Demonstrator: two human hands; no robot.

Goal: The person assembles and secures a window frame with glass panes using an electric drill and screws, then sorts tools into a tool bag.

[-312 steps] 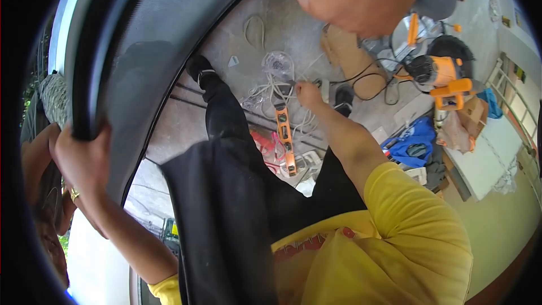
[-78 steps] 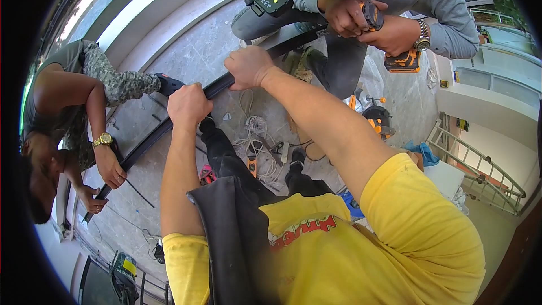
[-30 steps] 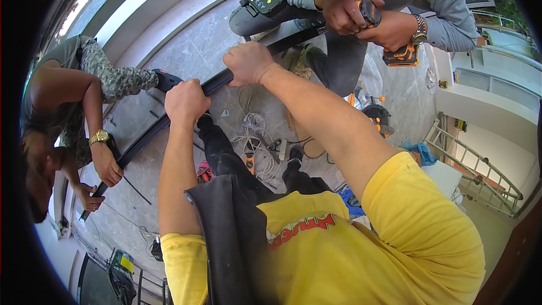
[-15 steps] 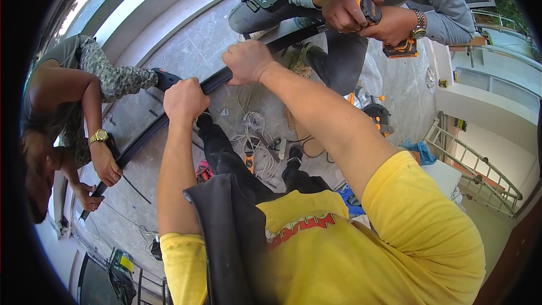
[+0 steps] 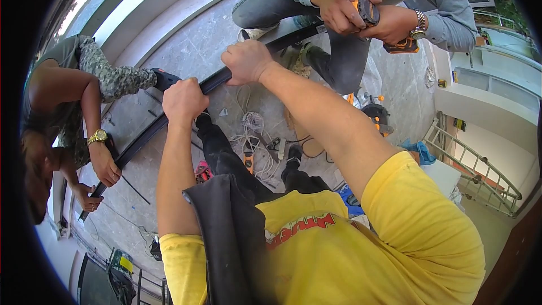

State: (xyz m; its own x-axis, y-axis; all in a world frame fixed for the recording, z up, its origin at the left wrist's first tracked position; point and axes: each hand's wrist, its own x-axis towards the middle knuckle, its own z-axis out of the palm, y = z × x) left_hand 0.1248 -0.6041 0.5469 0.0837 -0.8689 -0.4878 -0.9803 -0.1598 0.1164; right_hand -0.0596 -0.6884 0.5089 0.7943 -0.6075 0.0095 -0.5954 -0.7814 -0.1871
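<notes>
Black curved bar (image 5: 141, 135): long, dark, arching over the concrete floor (image 5: 186, 51) from lower left up toward the top centre. Left hand (image 5: 183, 100) clenched round it from above; right hand (image 5: 247, 61) likewise clenched on it, just beside and higher along the arc (two grips close together, apparently to keep the piece steady). Co-worker in grey sleeves, top: both hands on an orange drill (image 5: 389, 28) at the bar's upper end. Second co-worker, left, wearing a gold watch (image 5: 97, 136): one hand on the lower stretch. Below the bar: tangle of white cord (image 5: 254, 130). Against half a second ago: both grips unchanged; the green-screened device at the top edge is gone from view.
</notes>
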